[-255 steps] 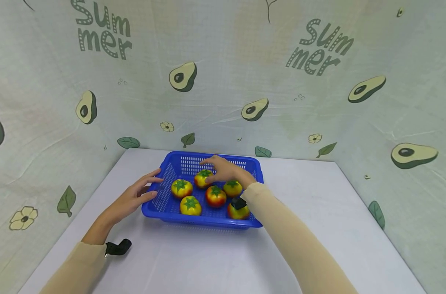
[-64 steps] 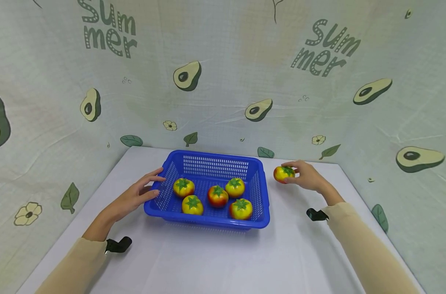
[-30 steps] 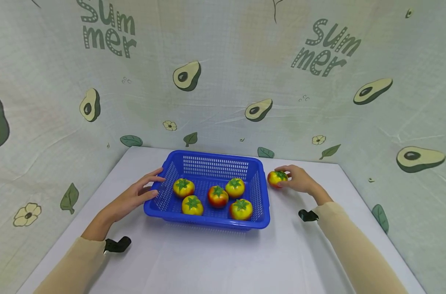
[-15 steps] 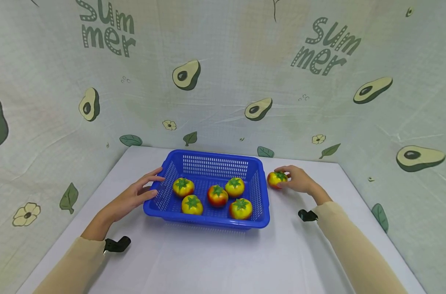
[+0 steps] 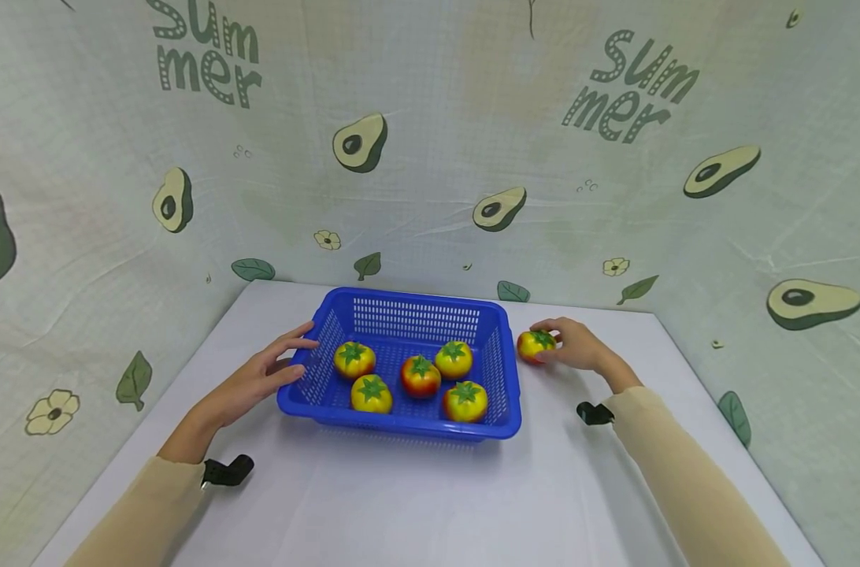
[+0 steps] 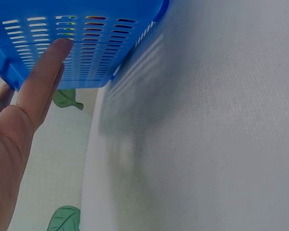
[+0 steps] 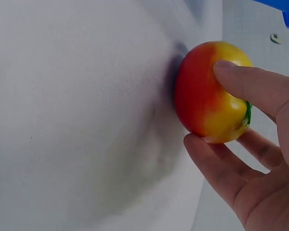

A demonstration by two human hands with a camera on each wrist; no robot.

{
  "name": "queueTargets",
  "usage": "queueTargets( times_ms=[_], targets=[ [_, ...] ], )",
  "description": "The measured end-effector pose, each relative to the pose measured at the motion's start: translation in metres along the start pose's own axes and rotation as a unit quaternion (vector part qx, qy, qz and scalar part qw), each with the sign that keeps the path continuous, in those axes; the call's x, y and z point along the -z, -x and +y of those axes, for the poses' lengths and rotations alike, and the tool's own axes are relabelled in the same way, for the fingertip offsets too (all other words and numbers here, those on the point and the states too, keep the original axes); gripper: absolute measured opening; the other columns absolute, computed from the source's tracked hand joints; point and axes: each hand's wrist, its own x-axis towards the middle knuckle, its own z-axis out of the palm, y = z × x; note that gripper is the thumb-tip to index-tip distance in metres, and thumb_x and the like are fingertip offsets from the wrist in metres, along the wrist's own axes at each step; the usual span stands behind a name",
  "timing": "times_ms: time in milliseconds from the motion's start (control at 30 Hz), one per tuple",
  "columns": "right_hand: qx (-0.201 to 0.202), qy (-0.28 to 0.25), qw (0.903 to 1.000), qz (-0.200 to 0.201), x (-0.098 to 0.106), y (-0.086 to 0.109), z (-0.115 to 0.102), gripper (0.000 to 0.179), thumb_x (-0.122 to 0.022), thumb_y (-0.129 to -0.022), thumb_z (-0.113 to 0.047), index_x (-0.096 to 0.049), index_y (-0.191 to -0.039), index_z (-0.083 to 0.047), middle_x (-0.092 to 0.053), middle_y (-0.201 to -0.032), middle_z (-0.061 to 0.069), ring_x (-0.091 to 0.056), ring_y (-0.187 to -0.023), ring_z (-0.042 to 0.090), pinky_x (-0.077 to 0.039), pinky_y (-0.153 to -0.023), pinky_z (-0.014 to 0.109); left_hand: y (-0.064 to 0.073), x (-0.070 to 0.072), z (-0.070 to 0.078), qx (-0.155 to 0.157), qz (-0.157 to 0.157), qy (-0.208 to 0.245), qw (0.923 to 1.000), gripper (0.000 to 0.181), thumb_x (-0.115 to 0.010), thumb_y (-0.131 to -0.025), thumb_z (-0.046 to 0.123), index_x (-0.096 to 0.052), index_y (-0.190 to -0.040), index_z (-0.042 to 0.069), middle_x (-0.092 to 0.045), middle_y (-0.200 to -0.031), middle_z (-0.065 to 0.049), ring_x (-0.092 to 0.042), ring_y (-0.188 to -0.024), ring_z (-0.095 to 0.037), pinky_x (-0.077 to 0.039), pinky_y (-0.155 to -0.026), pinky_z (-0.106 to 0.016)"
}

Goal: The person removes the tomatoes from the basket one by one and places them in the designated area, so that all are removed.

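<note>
In the head view my right hand holds a red and yellow tomato with a green star-shaped top, just right of the blue basket. The right wrist view shows the thumb on one side of this tomato and the fingertips on the other, close over the white tabletop. My left hand rests against the basket's left side, fingers loosely spread. Seen from the left wrist, the fingers lie along the slotted wall. Inside the basket sit several similar tomatoes, including a redder one.
The basket stands toward the back of the white table. A pale cloth printed with avocados, leaves and lettering hangs behind and along both sides. Each wrist carries a small black camera, such as the left one.
My right hand has taken a tomato from the basket's back to the table on the right, then shifted it slightly left toward the basket. The left hand has stayed at the basket's side.
</note>
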Motion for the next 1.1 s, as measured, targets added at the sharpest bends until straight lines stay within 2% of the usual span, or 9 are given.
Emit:
queueTargets(
  times_ms=[633,1100],
  targets=[
    [-0.005,0.008,0.9999,-0.006,0.005,0.005,0.003,0.057,-0.081,-0.095,-0.018,-0.06,-0.145,-0.002,-0.059,-0.145,0.028,-0.057,-0.126,0.049,-0.052,-0.107,0.064,-0.001,0.0,0.0,0.003,0.001,0.002,1.0,0.047,-0.057,-0.11,0.024,-0.049,-0.156,0.015,-0.013,-0.179,-0.003,-0.011,-0.162,-0.048,-0.023,-0.12,-0.076],
    [0.016,0.033,0.9993,0.005,0.017,0.009,-0.008,0.057,-0.08,-0.095,-0.02,-0.061,-0.145,-0.004,-0.056,-0.149,0.028,-0.056,-0.129,0.053,-0.052,-0.104,0.067,-0.001,0.001,0.0,-0.001,0.002,-0.002,1.0,0.047,-0.058,-0.11,0.024,-0.049,-0.156,0.016,-0.014,-0.179,-0.003,-0.011,-0.162,-0.046,-0.022,-0.122,-0.075]
  ],
)
